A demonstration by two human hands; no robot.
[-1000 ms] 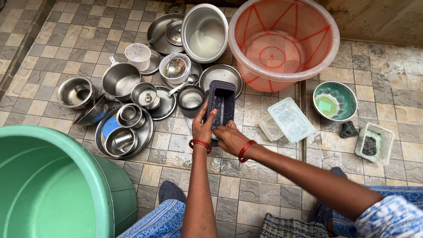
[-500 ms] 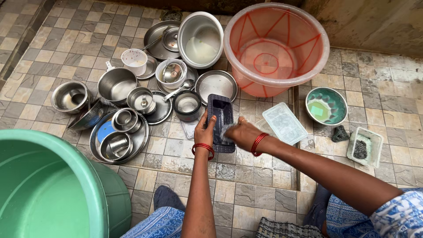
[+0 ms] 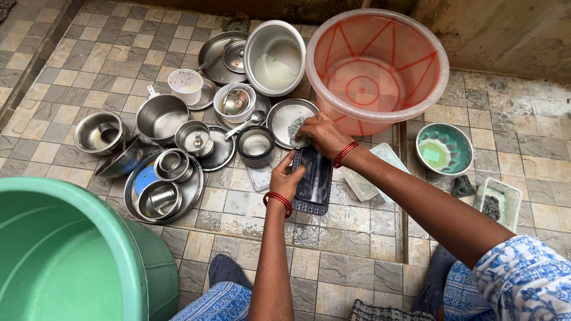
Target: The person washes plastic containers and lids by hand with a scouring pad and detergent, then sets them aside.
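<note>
My left hand (image 3: 288, 176) grips the left edge of a dark rectangular tray (image 3: 313, 183) held just above the tiled floor. Over the tray's far end, my right hand (image 3: 320, 134) is closed on a grey steel-wool scrubber (image 3: 296, 132) that presses against the tray. Red bangles circle both wrists. Directly beyond the hands lie a flat steel plate (image 3: 287, 113) and a small dark-sided steel pot (image 3: 256, 145).
Several steel bowls, cups and plates (image 3: 172, 172) crowd the floor to the left. A pink plastic tub (image 3: 376, 68) stands at the back, a green tub (image 3: 65, 255) at near left. A clear lid (image 3: 380, 169), a teal bowl (image 3: 444, 148) and a scrubber box (image 3: 495, 202) lie right.
The right hand slid from the tray's near right side up to its far end with the scrubber. The left hand shifted down along the tray's left edge.
</note>
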